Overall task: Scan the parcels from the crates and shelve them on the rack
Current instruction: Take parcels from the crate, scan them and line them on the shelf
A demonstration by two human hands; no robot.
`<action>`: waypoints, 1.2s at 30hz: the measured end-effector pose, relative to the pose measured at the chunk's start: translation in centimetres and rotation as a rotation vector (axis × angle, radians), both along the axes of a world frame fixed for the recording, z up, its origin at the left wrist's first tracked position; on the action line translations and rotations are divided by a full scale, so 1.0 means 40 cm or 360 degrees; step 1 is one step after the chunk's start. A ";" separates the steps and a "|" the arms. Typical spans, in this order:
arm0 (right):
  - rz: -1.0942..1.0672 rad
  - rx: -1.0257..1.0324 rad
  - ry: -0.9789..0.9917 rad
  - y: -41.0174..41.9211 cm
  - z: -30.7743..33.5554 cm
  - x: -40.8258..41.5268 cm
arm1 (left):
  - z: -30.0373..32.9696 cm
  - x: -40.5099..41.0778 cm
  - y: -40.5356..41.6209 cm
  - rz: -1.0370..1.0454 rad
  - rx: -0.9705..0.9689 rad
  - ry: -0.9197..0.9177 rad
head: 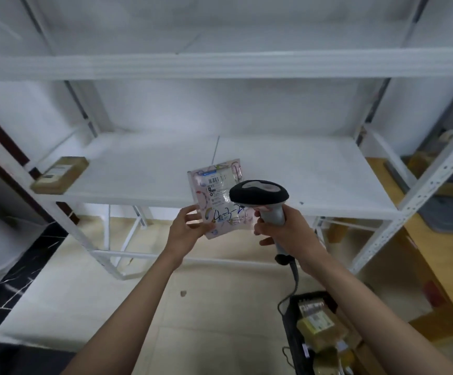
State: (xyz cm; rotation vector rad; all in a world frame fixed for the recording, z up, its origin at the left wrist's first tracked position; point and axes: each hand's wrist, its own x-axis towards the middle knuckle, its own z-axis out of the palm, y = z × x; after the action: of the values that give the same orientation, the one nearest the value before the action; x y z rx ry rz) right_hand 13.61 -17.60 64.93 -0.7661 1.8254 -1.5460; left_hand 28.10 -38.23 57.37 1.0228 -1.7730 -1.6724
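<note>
I see my left hand [187,226] pinching the lower left corner of a flat pale pink plastic mailer pouch [217,193], its fingers curled round the edge. The pouch stands nearly upright, long axis running up and slightly left, label and blue handwriting facing me. My right hand [285,231] is clenched round the grip of a grey and black handheld barcode scanner [259,196], just right of those fingers, its head overlapping the pouch. Beyond them, the white metal rack [274,169] carries a brown cardboard parcel [60,175] far left. A black crate [295,345] of brown parcels sits below my right forearm.
</note>
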 end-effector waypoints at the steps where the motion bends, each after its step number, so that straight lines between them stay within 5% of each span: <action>1: -0.0007 -0.0003 0.0003 -0.012 0.009 -0.005 | 0.006 0.002 -0.007 0.0042 -0.0005 0.0013; 30: 0.0608 -0.0101 0.0056 -0.444 0.109 -0.085 | 0.154 0.154 -0.265 0.0422 0.0053 0.0164; 36: 0.0824 -0.0113 -0.0125 -0.578 0.080 -0.021 | 0.150 0.236 -0.324 0.0468 0.0103 0.0149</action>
State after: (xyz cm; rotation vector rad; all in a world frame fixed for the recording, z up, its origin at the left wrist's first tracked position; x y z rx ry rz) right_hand 12.77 -40.73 68.13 -1.0927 1.3758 -1.2794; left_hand 37.54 -51.18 63.36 1.1514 -1.4387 -1.5732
